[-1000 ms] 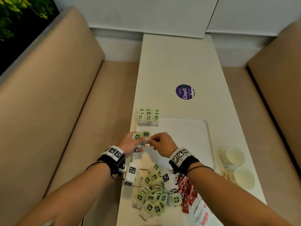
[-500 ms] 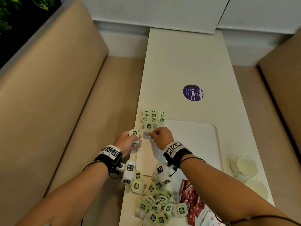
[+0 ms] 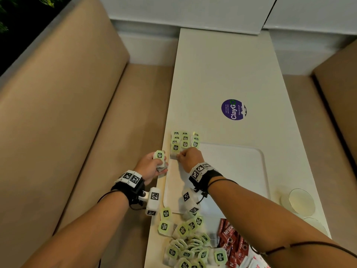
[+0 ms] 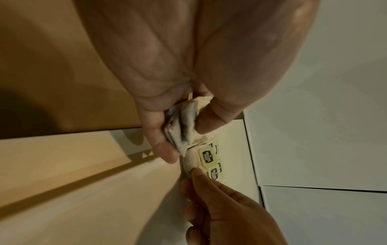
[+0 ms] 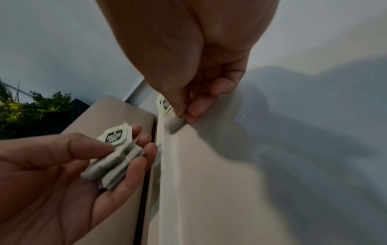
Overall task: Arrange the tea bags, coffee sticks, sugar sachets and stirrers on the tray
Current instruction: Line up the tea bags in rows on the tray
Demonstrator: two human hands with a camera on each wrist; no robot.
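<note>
Left hand [image 3: 152,167] waits just off the table's left edge, fingers and thumb curled round a small stack of tea bags [image 3: 160,161], green tag uppermost (the right wrist view shows several bags fanned in the palm).

Next across: the white tray [image 3: 241,171]. At its far-left corner stands a block of tea bags already laid in rows [image 3: 184,141], tags up, overlapping like shingles. Right hand [image 3: 190,158] is at the near edge of that block, fingertips [image 5: 189,114] pinching one tea bag [image 3: 175,150] and pressing it down onto the tray beside the rim.

Near edge of table, off the tray: loose heap of tea bags [image 3: 189,242], then red coffee sticks [image 3: 230,238], then white sugar sachets, only partly in frame. Far right: two paper cups [image 3: 301,202]; contents not readable. Stirrers: cannot tell where they are.

Step in hand, as I judge it: laying out the tea-bag rows, one bag at a time, fed from the left-hand stack. Early in the task; coffee and sugar untouched.

Next move likely calls for: release without disturbing neighbouring tags, then take the top bag from the left hand, keeping row spacing even.
</note>
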